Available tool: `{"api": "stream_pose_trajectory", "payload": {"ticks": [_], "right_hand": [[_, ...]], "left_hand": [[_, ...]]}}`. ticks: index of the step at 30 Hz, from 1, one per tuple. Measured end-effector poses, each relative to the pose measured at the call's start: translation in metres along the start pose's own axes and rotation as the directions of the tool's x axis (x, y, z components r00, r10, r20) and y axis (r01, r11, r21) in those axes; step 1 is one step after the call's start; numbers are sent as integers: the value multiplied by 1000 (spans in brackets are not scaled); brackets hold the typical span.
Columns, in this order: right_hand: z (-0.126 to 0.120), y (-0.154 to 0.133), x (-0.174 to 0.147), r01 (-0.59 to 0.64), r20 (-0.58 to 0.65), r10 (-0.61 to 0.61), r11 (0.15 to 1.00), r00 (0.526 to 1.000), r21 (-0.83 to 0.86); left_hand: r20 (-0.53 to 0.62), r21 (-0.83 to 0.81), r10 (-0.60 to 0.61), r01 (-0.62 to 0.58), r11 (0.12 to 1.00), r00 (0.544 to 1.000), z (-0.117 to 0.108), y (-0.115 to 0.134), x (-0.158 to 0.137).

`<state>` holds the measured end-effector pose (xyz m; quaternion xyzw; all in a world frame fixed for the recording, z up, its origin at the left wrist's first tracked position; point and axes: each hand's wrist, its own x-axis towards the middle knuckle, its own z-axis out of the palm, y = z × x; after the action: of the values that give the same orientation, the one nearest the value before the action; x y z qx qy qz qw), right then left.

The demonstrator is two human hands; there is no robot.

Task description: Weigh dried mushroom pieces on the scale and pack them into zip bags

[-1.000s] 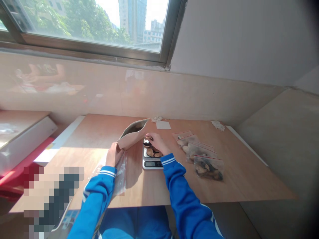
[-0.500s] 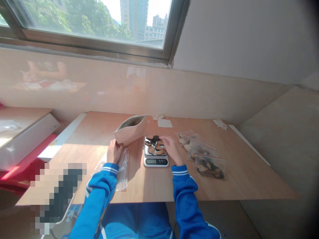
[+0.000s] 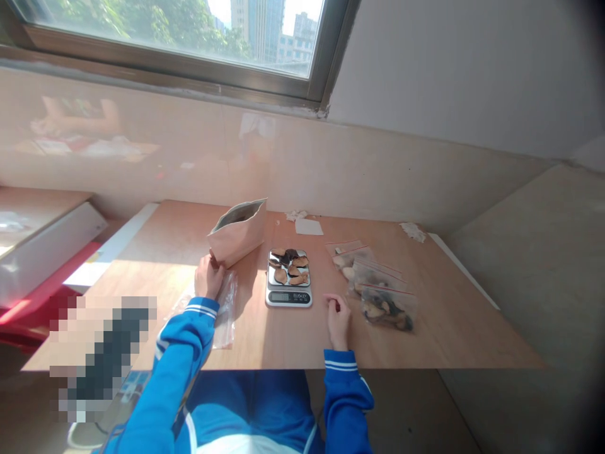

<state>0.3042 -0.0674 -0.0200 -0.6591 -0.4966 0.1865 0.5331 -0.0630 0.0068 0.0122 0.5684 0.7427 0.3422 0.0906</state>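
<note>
My left hand [image 3: 208, 275] is closed on the lower left corner of a tan paper pouch [image 3: 243, 234], which stands tilted with its mouth gaping. Beneath that wrist lie clear plastic bags [image 3: 225, 315]. Right of the pouch, a small digital scale [image 3: 289, 299] carries several brown and dark dried slices [image 3: 299, 278], perhaps mushroom pieces. My right hand [image 3: 338, 318] is just right of the scale, over the table, its fingers loosely bent and apart, with nothing visible in them. Beyond it lie filled zip bags [image 3: 387, 310] of similar pieces, overlapping one another.
A white paper [image 3: 309, 227] and crumpled tissue [image 3: 296, 215] lie at the table's back, with another tissue [image 3: 413, 231] at the back right. The wall [image 3: 302, 167] runs behind the table [image 3: 449, 315]. A second table [image 3: 42, 217] stands at the left.
My right hand has left the slices on the scale and moved back toward me, down beside the scale. My left hand stays at the pouch. The whole view has shifted slightly.
</note>
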Motion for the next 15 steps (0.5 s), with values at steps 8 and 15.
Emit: {"api": "stream_pose_trajectory", "payload": {"ticks": [8, 15], "right_hand": [[0, -4, 2, 48, 17, -47, 999, 999, -25], [0, -7, 0, 42, 32, -41, 999, 999, -29]], "left_hand": [[-33, 58, 4, -2, 998, 999, -17, 18, -2], [-139, 167, 49, -26, 986, 989, -61, 37, -23]]}}
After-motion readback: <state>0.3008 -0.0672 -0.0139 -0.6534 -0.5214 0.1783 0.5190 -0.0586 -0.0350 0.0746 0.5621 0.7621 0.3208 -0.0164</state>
